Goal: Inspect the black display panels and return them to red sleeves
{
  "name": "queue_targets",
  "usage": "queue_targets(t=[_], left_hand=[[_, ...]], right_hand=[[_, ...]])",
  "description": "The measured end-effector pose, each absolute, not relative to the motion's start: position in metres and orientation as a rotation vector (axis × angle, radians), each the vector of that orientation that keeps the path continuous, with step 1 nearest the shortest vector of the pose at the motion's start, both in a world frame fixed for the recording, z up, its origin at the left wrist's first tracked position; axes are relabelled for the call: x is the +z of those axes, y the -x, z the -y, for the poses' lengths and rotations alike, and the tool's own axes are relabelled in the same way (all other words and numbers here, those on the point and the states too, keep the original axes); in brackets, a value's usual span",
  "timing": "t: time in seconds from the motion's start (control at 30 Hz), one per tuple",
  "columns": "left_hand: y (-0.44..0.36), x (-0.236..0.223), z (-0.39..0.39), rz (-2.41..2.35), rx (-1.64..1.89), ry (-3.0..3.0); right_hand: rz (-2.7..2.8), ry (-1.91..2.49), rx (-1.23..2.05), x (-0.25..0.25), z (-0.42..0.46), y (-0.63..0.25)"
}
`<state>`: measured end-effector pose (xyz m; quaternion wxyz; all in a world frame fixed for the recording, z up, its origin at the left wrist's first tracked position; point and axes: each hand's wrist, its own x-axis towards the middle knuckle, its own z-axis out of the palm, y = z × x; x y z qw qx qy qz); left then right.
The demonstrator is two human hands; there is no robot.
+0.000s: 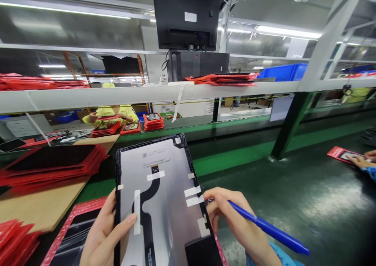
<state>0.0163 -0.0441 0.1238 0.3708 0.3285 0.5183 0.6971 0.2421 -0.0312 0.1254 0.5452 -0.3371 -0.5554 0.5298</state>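
panel point(164, 203) bottom cut off | panel label print too small to read

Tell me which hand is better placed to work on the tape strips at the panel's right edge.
Right, likely. The right hand holds the blue pen with its fingers beside the white tape strips on the display panel. The left hand is busy gripping the panel's left edge, thumb across its back.

— Where did the single view sit?
— On the person's head, facing forward and down, very close over the left hand point(104, 230) and right hand point(235, 219).
— And how far did it reach?
— Across the green conveyor point(235, 156) to the shelf point(147, 93) and the monitor point(186, 17) overhead.
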Motion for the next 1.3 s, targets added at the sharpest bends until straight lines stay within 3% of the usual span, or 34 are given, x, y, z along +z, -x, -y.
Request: queue_targets(t=[0.57,0.7,0.83,0.97,1.17,1.3], left_hand=[[-0.027,0.118,0.05,-1.22,1.741,-0.959],[-0.027,0.118,0.053,-1.182,1.77,-0.993],[-0.033,0.114,0.056,-1.354,1.815,-1.39],[-0.038,0.108,0.046,-1.084,1.873,-2.086],[-0.015,0.106,0.03,-0.979,1.07,-3.02],[-0.014,0.111,0.036,-1.088,1.159,-3.115]], right_hand=[[1.554,1.031,0.89,0.126,0.035,-0.231],[1.531,0.951,0.971,0.121,0.026,-0.237],[1.169,0.802,1.145,0.114,0.014,-0.243],[1.043,0.666,1.476,0.107,0.011,-0.242],[0.955,0.44,1.7,0.1,0.01,-0.241],[0.912,0.482,1.662,0.097,0.011,-0.231]])
